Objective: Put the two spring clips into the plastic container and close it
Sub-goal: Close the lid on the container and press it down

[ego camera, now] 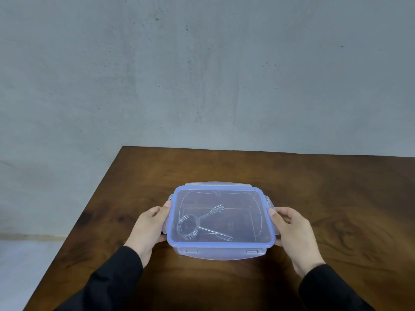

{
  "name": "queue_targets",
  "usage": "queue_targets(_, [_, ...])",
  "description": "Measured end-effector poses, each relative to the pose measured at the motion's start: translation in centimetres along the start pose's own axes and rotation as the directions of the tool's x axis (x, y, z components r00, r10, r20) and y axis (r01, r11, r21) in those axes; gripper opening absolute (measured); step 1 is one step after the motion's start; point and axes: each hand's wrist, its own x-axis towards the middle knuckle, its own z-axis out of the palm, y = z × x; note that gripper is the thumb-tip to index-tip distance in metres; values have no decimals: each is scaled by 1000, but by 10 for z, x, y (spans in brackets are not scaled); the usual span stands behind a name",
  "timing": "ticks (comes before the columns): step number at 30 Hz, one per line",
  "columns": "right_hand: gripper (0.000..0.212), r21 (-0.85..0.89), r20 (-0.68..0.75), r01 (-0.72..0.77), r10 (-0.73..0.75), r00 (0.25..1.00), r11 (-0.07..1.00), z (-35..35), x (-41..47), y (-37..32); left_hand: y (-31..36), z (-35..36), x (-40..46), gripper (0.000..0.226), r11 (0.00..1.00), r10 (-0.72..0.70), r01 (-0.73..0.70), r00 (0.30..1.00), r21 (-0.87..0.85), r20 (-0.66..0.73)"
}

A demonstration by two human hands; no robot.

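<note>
Here, in the head view, a clear plastic container sits on a dark wooden worktop, with its clear, blue-rimmed lid laid flat over the top. Through the lid, metal spring clips lie on the container's floor, toward its left half: a wire coil close to the left wall, with two thin arms reaching from it toward the middle of the container, one angled to the far side and one to the near side. Whether this is one clip or two stacked together cannot be told through the plastic.

The left hand is at the container's left short side, its fingers curled against the side latch and the thumb up at the lid's edge. The right hand is at the container's right short side in a mirrored pose, its thumb touching the lid's rim and the rest of the hand wrapped round the side. Both hands grip the container between them.

The near latch hangs down against the container's front wall; the far latch tab shows behind the lid's back edge. Black sleeves cover both forearms. A grey wall stands beyond the worktop, behind the container.
</note>
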Motion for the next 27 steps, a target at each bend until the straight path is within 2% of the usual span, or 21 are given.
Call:
queue_targets(2, [23, -19, -11, 15, -15, 1000, 1000, 1, -2, 0, -1, 0, 0, 50, 1000, -6, 7, 1000, 10, -24])
queue_targets(4, [30, -77, -43, 69, -72, 996, 995, 1, -3, 0, -3, 1, 0, 47, 994, 52, -38, 991, 106, -126])
queue_targets(6, [33, -186, -79, 154, -171, 982, 970, -1, -4, -1, -5, 3, -2, 38, 950, 221, -155, 946, 271, -235])
queue_targets(7, [31, -234, -85, 194, -219, 972, 953, -1, -5, -1, -5, 4, -7, 38, 919, 311, -226, 919, 324, -242])
queue_targets(9, [30, -280, -54, 250, -275, 960, 927, -1, -11, 0, -7, 7, -17, 45, 867, 414, -332, 895, 372, -167])
queue_targets(12, [48, -277, 32, 249, -250, 968, 928, 5, -21, 3, -18, 13, -27, 58, 857, 362, -323, 932, 402, -23])
queue_targets(14, [55, -254, 65, 202, -192, 979, 946, 9, -26, 6, -25, 16, -29, 61, 879, 300, -282, 954, 385, 14])
queue_targets(15, [52, -231, 78, 184, -170, 982, 955, 10, -27, 8, -27, 17, -30, 60, 894, 285, -270, 958, 357, 9])
queue_targets(19, [22, -101, 81, 164, -156, 984, 981, 14, -30, 12, -26, 25, -35, 51, 963, 248, -243, 968, 113, -29])
queue_targets(23, [31, 4, 82, 142, -142, 986, 990, 19, -30, 6, -26, 28, -34, 47, 974, 227, -227, 974, -11, -21])
queue_targets(27, [32, 54, 83, 119, -123, 989, 991, 21, -29, 5, -29, 27, -32, 45, 965, 261, -260, 965, -30, 8])
